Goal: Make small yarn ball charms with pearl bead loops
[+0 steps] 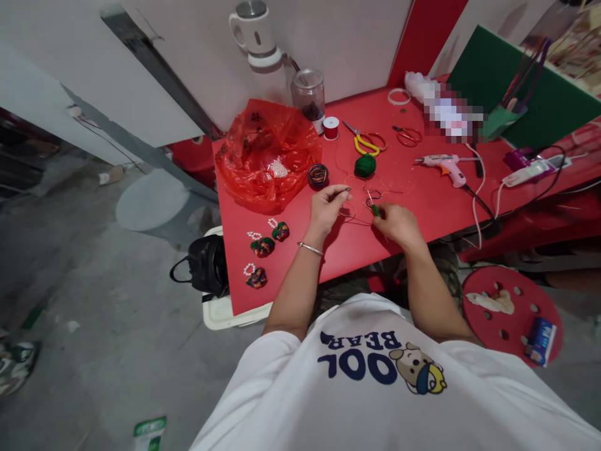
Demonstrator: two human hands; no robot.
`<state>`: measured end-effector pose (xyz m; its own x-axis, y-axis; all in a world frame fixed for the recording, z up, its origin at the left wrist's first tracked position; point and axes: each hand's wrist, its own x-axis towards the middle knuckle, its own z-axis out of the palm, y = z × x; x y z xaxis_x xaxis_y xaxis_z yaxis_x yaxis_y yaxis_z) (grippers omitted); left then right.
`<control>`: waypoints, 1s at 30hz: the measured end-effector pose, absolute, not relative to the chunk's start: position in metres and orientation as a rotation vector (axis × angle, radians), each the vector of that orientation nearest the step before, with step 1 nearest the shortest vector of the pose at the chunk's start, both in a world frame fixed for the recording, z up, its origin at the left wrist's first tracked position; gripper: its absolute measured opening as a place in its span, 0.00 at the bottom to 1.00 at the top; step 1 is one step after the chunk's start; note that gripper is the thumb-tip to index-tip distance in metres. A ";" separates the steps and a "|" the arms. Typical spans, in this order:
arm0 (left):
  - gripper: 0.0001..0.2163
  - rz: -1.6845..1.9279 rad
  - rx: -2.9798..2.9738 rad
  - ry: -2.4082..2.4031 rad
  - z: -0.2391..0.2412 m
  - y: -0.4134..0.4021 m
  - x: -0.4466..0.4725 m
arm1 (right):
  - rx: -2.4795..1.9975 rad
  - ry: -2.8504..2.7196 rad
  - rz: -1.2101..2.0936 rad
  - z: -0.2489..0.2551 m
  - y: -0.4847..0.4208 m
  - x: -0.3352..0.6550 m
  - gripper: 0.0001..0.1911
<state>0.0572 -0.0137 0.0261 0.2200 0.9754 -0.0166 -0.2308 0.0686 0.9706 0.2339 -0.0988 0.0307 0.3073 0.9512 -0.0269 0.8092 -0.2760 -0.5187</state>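
While both forearms stretch out over the red tabletop [432, 207], the left hand [327, 205] is closed in a pinch, thumb against forefinger, on the end of a thin thread [351, 217]. What sits at the fingertips is too small to make out. A silver bangle [310, 248] circles that wrist. The right hand [398, 224] is clenched around a green-handled tool [375, 210] whose tip points toward the left hand. The thread lies in loose loops on the tabletop between the two hands, near its front edge.

Just beyond the hands sit a green yarn ball [365, 165] and a dark multicoloured spool [318, 175], with yellow-handled scissors [366, 145] and a small red thread spool [331, 128] behind them. A crumpled red plastic bag [253, 156] holding white beads [277, 168] fills the tabletop's far left corner, beside a lidded jar [308, 94]. To the left of the left forearm lie three small yarn-and-bead ornaments [261, 245], well apart from the hands. Farther right lie red-handled scissors [407, 134] and a white glue gun [444, 166] with its cable trailing across the tabletop. Below the tabletop's left edge a black bag [206, 266] rests on a white stool [220, 313], and a round red stool [511, 313] stands to the person's right.
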 end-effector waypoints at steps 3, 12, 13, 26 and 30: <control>0.05 1.122 1.055 0.897 0.025 -0.014 0.059 | -1.743 -1.264 0.688 0.031 -0.101 0.239 0.14; 0.02 1.043 0.973 0.951 0.033 -0.016 0.061 | -1.202 -0.962 0.769 0.051 -0.097 0.216 0.22; 0.02 1.044 0.969 0.943 0.033 -0.017 0.061 | -1.200 -0.980 0.777 0.049 -0.097 0.213 0.22; 0.11 1.026 0.948 0.783 0.029 -0.018 0.061 | -1.351 -1.395 0.353 0.043 -0.099 0.202 0.16; 0.13 0.994 0.919 0.765 0.025 -0.013 0.058 | -1.317 -1.238 0.579 0.038 -0.097 0.200 0.20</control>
